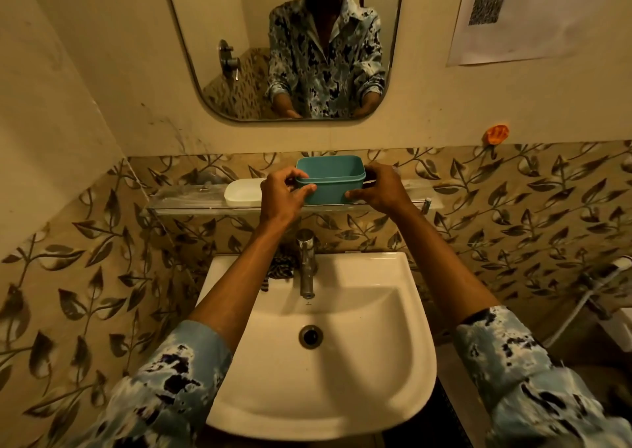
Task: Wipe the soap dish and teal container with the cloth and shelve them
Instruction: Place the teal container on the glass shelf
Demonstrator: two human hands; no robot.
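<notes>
The teal container (331,180), an open rectangular tub, stands on the glass shelf (191,204) above the sink. My left hand (282,192) grips its left end, fingers curled over the rim. At the tub's right end my right hand (381,187) holds the side, its fingertips on the lower front corner. A white soap dish (242,191) sits on the same shelf just left of my left hand. The patterned cloth (280,268) lies on the sink's back ledge left of the tap, partly hidden by my left forearm.
A white sink (359,372) with a chrome tap (306,263) lies below the shelf. A mirror (239,20) hangs above. An orange hook (496,133) is on the wall at the right, with a paper notice (533,27) above it. A hose and a fixture stand at the far right.
</notes>
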